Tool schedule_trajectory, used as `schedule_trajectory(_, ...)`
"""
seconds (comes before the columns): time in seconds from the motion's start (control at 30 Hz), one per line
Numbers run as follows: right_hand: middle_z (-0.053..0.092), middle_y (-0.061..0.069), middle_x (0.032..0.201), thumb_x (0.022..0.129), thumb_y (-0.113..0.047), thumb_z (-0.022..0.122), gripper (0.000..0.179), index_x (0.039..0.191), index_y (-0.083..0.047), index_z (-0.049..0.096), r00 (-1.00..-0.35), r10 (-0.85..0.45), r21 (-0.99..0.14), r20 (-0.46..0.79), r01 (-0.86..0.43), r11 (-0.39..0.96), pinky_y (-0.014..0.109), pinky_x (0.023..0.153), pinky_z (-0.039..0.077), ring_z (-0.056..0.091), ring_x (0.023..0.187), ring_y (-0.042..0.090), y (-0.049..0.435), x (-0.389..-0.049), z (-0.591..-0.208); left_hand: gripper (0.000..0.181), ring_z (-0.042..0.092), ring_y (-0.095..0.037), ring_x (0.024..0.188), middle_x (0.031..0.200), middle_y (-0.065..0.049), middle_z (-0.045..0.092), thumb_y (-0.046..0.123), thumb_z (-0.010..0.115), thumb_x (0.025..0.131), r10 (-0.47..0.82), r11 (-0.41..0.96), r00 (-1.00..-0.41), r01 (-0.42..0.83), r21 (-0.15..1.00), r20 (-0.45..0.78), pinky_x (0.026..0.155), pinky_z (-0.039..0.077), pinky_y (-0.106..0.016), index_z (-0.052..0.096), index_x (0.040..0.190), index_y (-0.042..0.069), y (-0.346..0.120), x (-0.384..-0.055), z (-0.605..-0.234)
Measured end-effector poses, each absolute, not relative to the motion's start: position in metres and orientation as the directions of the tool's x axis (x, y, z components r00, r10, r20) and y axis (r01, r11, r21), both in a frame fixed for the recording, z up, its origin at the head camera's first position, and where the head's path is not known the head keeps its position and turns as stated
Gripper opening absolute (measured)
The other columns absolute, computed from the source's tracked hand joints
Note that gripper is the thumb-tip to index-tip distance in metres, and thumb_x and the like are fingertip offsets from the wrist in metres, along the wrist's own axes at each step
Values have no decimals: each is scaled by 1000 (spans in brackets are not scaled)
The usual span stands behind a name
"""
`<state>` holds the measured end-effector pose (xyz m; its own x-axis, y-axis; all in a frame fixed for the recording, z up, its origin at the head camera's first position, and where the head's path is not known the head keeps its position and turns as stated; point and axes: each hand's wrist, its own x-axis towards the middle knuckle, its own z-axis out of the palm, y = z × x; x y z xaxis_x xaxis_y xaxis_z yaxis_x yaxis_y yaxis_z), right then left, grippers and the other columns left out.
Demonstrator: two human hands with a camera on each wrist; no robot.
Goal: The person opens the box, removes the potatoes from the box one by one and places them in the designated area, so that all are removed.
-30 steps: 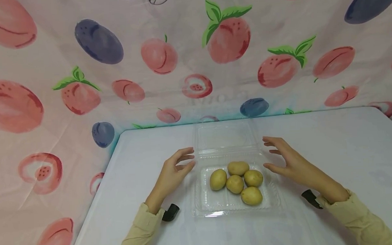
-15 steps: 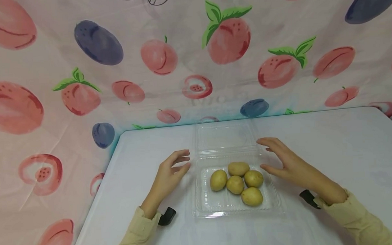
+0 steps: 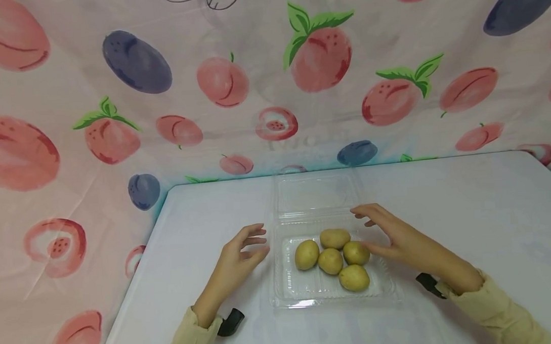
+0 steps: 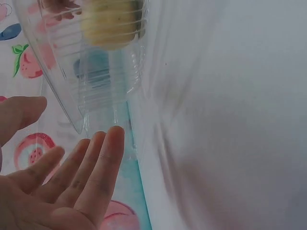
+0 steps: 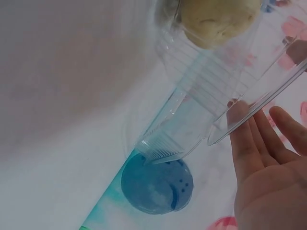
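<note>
A clear plastic clamshell container (image 3: 303,303) lies open on the white table, its lid (image 3: 318,193) folded back towards the far edge. Several yellow potatoes (image 3: 307,255) sit grouped in its base. To the left of the container my left hand (image 3: 237,259) hovers with loosely bent fingers and holds nothing. My right hand (image 3: 393,237) is over the container's right side, its thumb overlapping the rightmost potato (image 3: 355,254) in the head view. In the right wrist view, the fingers (image 5: 244,153) reach up beside the clear rim, the palm bare.
The white tabletop (image 3: 477,210) extends on both sides of the container. Behind it and to the left hangs a pink cloth (image 3: 234,31) printed with fruit. Each wrist carries a small black camera, the left one (image 3: 230,322) and the right one (image 3: 430,285), below the sleeve cuffs.
My right hand has moved left and nearer, from beside the container to over its right side. My left hand has drawn slightly left and nearer. Potatoes and container keep their places.
</note>
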<state>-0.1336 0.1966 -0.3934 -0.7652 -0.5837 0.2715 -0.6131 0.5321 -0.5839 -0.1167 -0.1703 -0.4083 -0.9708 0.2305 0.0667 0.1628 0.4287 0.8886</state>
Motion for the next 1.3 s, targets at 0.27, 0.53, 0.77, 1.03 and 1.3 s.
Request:
schedule_trajectory(0.27, 53, 2, 134, 92, -13, 72, 53, 139, -12, 49, -737, -621, -569, 266, -640, 516, 38, 91, 56, 57, 115, 23, 194, -133, -399, 58, 65, -24, 115, 132, -10, 61, 22, 71, 94, 253, 423, -967, 140, 895, 31, 94, 57, -41, 46, 144, 11, -166, -112, -409)
schedule_trajectory(0.53, 56, -6, 128, 89, -15, 76, 42, 128, -12, 60, -742, -626, -535, 239, -639, 553, 39, 94, 56, 58, 116, 17, 191, -134, -400, 62, 64, -26, 116, 132, -12, 61, 22, 71, 94, 283, 419, -959, 131, 899, 8, 91, 58, -34, 41, 147, 10, -164, -111, -413)
schedule_trajectory(0.77, 57, -9, 125, 86, -15, 79, 42, 125, -16, 63, -727, -648, -501, 229, -658, 561, 37, 95, 55, 55, 117, 12, 190, -134, -398, 65, 65, -31, 112, 134, -19, 58, 15, 67, 96, 338, 350, -940, 91, 932, -35, 81, 60, -26, 33, 151, 8, -162, -110, -419)
schedule_trajectory(1.03, 59, -8, 122, 84, -15, 80, 41, 122, -18, 64, -702, -674, -473, 230, -686, 553, 36, 93, 56, 56, 115, 13, 191, -135, -399, 66, 65, -33, 111, 135, -19, 56, 10, 65, 96, 355, 331, -934, 84, 940, -41, 76, 61, -26, 29, 152, 9, -160, -110, -421)
schedule_trajectory(1.3, 59, -10, 119, 84, -14, 80, 37, 118, -19, 67, -690, -697, -469, 196, -690, 552, 35, 91, 56, 58, 111, 11, 190, -135, -399, 67, 64, -33, 112, 136, -20, 55, 10, 65, 96, 358, 335, -932, 78, 939, -51, 76, 61, -26, 28, 153, 9, -159, -110, -419)
